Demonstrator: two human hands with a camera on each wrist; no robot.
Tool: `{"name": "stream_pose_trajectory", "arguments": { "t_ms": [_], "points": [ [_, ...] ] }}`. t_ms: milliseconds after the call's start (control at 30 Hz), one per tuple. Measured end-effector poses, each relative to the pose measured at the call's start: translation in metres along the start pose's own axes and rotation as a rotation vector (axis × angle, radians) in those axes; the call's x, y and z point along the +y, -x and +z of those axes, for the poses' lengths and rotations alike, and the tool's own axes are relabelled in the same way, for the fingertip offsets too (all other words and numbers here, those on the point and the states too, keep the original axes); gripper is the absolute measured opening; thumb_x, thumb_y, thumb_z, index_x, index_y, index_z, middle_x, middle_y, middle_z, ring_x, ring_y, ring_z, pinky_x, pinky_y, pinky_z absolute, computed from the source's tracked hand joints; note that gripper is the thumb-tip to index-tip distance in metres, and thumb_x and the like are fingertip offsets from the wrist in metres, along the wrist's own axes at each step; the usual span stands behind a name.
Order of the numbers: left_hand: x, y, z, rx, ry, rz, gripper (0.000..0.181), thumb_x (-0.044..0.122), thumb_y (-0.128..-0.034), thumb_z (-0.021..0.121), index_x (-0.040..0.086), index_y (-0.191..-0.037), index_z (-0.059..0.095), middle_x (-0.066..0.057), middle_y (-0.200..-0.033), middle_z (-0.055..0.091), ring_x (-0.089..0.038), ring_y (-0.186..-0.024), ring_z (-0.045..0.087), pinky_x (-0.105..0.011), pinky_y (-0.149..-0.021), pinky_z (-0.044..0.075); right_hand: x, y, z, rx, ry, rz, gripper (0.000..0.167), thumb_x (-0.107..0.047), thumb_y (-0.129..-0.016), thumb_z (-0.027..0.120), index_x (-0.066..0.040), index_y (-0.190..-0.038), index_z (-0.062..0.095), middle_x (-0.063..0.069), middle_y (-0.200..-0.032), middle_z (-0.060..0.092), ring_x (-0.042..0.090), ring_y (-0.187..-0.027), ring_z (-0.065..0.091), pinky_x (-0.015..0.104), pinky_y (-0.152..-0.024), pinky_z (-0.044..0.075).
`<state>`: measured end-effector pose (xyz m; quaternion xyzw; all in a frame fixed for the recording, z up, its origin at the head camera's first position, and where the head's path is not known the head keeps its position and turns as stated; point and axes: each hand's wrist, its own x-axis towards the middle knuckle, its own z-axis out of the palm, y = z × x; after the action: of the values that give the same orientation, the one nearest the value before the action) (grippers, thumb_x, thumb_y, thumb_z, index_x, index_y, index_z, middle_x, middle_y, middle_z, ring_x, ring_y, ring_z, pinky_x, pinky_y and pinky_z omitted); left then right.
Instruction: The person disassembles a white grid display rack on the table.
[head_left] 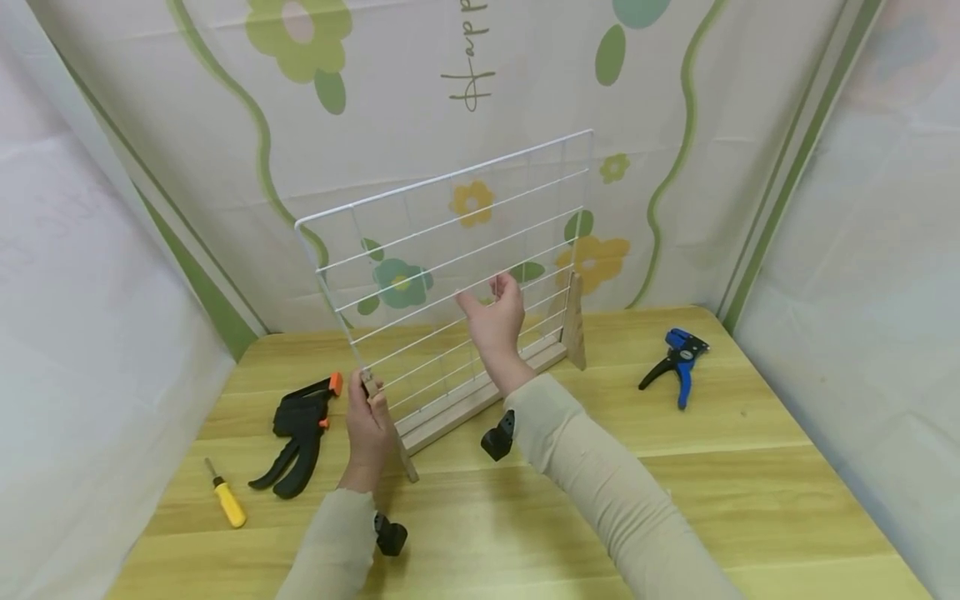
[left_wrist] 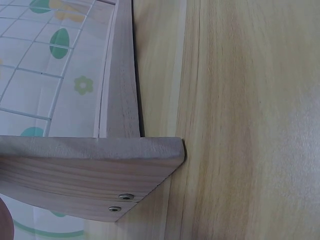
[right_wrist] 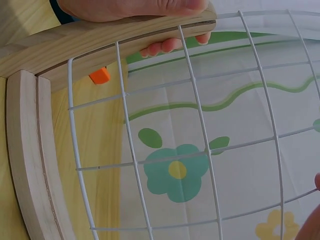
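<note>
A white wire grid panel (head_left: 450,242) stands tilted in a wooden stand (head_left: 457,410), its lower edge along the grooved base bar (right_wrist: 30,150). My left hand (head_left: 370,429) grips the stand's left upright, with the thumb on one face and fingertips (right_wrist: 167,46) showing beyond the wood. In the left wrist view, two metal fasteners (left_wrist: 126,197) sit in that upright (left_wrist: 90,172). My right hand (head_left: 495,325) is at the middle of the grid, thumb and bent fingers apart. Whether it touches a wire is unclear; only a little of it shows in the right wrist view.
Left of the stand lie a black bar clamp (head_left: 300,433) with orange pads and a yellow-handled screwdriver (head_left: 227,500). A blue and black wire stripper (head_left: 681,362) lies on the right of the wooden table (head_left: 750,500). A flowered curtain (head_left: 525,83) hangs behind.
</note>
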<state>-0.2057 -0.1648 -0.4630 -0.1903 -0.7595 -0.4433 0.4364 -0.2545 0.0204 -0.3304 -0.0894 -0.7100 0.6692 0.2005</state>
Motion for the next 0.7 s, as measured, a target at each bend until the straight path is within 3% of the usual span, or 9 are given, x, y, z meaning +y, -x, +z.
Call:
{"name": "stream_pose_trajectory", "arguments": {
  "t_ms": [200, 400, 700],
  "points": [
    [0.001, -0.003, 0.000, -0.012, 0.006, -0.021, 0.028, 0.016, -0.1009, 0.036, -0.009, -0.114, 0.039, -0.017, -0.088, 0.045, -0.010, -0.073, 0.036, -0.025, -0.063, 0.034, -0.008, -0.002, 0.000, -0.003, -0.012, -0.020, 0.066, -0.018, -0.075, 0.075, -0.002, -0.129, 0.042, 0.008, -0.127, 0.049, 0.023, -0.124, 0.043, 0.031, -0.105, 0.031],
    [0.000, 0.000, -0.002, -0.014, -0.003, -0.033, 0.025, 0.010, -0.0991, 0.038, -0.009, -0.115, 0.040, -0.020, -0.090, 0.048, -0.016, -0.075, 0.040, -0.026, -0.066, 0.036, -0.012, 0.000, 0.000, -0.020, -0.014, 0.009, 0.066, -0.016, -0.075, 0.076, -0.002, -0.130, 0.041, 0.008, -0.128, 0.048, 0.023, -0.125, 0.042, 0.031, -0.106, 0.031],
    [0.000, 0.001, -0.001, -0.011, -0.007, -0.030, 0.039, 0.027, -0.1012, 0.035, -0.007, -0.118, 0.040, -0.019, -0.090, 0.050, -0.017, -0.074, 0.043, -0.025, -0.065, 0.038, -0.014, 0.000, -0.002, -0.014, -0.016, -0.005, 0.065, -0.015, -0.074, 0.076, 0.000, -0.128, 0.042, 0.009, -0.127, 0.049, 0.024, -0.125, 0.043, 0.031, -0.106, 0.031]
  ]
}}
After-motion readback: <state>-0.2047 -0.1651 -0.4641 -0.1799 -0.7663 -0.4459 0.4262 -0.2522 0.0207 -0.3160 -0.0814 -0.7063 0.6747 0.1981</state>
